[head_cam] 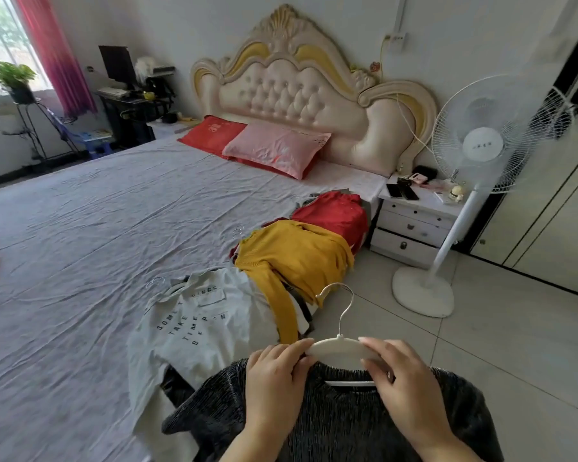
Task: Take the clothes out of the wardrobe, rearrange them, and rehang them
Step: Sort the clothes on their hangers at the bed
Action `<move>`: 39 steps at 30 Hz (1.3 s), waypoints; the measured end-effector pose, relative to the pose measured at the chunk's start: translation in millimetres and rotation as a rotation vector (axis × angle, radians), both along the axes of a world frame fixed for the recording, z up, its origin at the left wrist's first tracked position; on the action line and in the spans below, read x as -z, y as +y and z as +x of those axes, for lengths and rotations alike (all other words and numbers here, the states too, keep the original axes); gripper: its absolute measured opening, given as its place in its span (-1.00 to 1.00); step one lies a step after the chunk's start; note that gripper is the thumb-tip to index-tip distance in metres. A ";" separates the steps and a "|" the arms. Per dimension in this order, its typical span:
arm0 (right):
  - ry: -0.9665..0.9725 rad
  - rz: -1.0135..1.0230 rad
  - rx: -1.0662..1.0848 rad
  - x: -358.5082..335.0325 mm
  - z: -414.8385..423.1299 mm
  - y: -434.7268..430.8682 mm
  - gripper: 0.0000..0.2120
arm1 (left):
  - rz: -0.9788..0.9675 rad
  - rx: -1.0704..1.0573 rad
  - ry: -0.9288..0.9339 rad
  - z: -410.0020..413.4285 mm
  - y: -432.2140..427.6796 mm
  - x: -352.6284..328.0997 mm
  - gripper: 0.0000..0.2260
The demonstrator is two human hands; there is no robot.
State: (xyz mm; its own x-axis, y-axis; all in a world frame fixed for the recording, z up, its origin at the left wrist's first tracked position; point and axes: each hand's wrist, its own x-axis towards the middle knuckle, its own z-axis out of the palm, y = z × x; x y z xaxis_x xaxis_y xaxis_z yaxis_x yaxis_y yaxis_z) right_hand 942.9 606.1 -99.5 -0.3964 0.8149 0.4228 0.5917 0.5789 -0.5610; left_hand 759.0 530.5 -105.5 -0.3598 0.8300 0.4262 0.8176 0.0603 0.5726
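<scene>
Left grip and right grip each held the white hanger; the dark sweater just below them might slide off if tilted unevenly.

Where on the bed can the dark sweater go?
The wide grey bedsheet left of the white printed T-shirt is bare, up to the pink satin pillow. The right edge is crowded: mustard knit top, red garment.
</scene>
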 end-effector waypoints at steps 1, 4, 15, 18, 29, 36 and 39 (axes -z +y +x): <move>0.008 0.002 0.012 2.5 4.3 15.4 -0.55 | 0.018 -0.002 0.014 4.4 15.5 1.3 -0.77; 0.014 -0.012 0.032 9.6 13.7 63.8 -0.54 | 0.049 0.017 0.040 13.4 65.7 6.9 -0.76; -0.103 0.001 0.088 7.8 13.8 290.9 -0.57 | 0.071 0.081 -0.068 10.7 299.1 32.8 -0.78; -0.113 0.019 0.078 2.5 6.7 352.3 -0.56 | 0.063 0.064 -0.077 5.1 359.1 27.5 -0.77; -0.058 -0.012 -0.125 32.7 -14.7 593.6 -0.57 | 0.055 -0.139 -0.063 0.6 566.7 50.1 -0.75; -0.046 -0.013 -0.299 23.9 -37.0 735.4 -0.57 | 0.022 -0.302 -0.102 -1.6 682.7 41.8 -0.74; -0.071 -0.012 -0.351 25.9 -58.4 781.9 -0.55 | 0.027 -0.358 -0.129 -15.1 722.7 45.7 -0.74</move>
State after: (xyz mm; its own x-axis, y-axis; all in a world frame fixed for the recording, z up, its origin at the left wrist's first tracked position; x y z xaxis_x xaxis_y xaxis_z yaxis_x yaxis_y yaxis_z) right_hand 884.5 1388.0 -125.5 -0.6808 0.6291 0.3752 0.3959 0.7470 -0.5341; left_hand 743.8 1253.2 -151.2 -0.6770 0.6312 0.3785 0.6685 0.3120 0.6751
